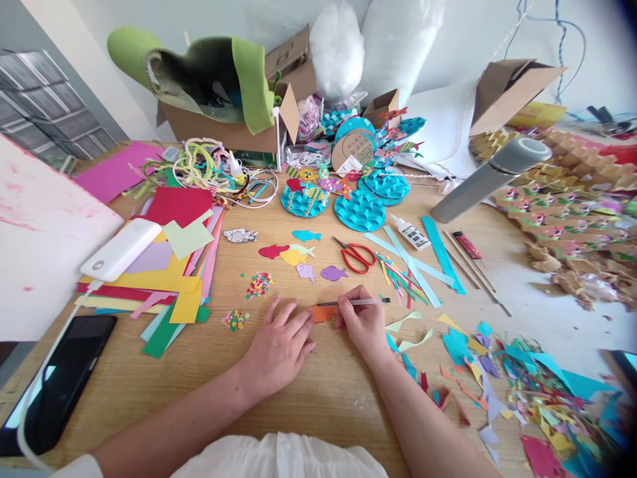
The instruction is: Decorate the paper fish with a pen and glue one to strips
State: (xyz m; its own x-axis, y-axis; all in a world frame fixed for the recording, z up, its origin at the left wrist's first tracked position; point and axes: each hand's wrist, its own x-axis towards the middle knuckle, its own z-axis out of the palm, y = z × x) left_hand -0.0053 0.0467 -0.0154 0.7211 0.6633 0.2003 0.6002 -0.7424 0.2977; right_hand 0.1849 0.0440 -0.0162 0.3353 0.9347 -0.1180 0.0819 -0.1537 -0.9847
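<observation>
A small orange paper piece (pixel 324 313) lies on the wooden table between my hands. My left hand (pixel 281 342) rests flat with its fingers spread, its fingertips at the paper's left edge. My right hand (pixel 362 322) pinches a thin grey pen-like tool (pixel 368 302), which lies over the paper's upper edge. Above them are cut paper fish: red (pixel 273 251), yellow (pixel 292 257), blue (pixel 306 236) and purple (pixel 333 273). Red-handled scissors (pixel 357 257) lie just right of the fish. Paper confetti (pixel 259 285) sits in small piles above my left hand.
Coloured paper sheets (pixel 179 207), a white power bank (pixel 122 251) and a phone (pixel 62 378) are at the left. Paper strips (pixel 415 265), a glue bottle (pixel 411 232), a grey flask (pixel 488 179) and paper scraps (pixel 542 398) are at the right. Blue scalloped discs (pixel 359 212) stand behind.
</observation>
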